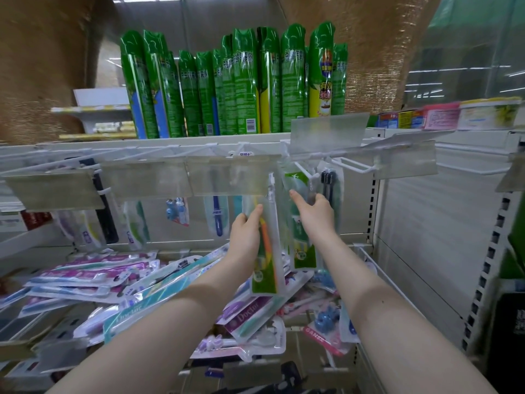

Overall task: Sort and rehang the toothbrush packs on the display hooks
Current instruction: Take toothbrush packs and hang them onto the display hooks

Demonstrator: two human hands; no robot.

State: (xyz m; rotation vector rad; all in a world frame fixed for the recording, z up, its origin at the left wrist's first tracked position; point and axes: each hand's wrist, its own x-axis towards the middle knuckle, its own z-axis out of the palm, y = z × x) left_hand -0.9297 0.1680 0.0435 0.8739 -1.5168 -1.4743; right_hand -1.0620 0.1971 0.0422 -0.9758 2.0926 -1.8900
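Note:
My left hand (246, 231) grips a clear toothbrush pack (266, 251) with a green card base and orange and yellow brushes, held upright below the row of white display hooks (305, 173). My right hand (315, 213) holds a second green-and-clear pack (301, 240) that hangs at a hook, index finger stretched up along it. A pack of black brushes (329, 180) hangs just right of it. More packs hang further left, such as a blue brush pack (217, 214). A loose heap of toothbrush packs (136, 282) lies on the shelf below.
Clear price-tag flaps (227, 177) hang in front of the hooks. Green spray cans (244, 81) stand on the shelf above. Boxes and tubs (460, 115) sit at the upper right. A slotted white upright (483, 274) bounds the bay on the right.

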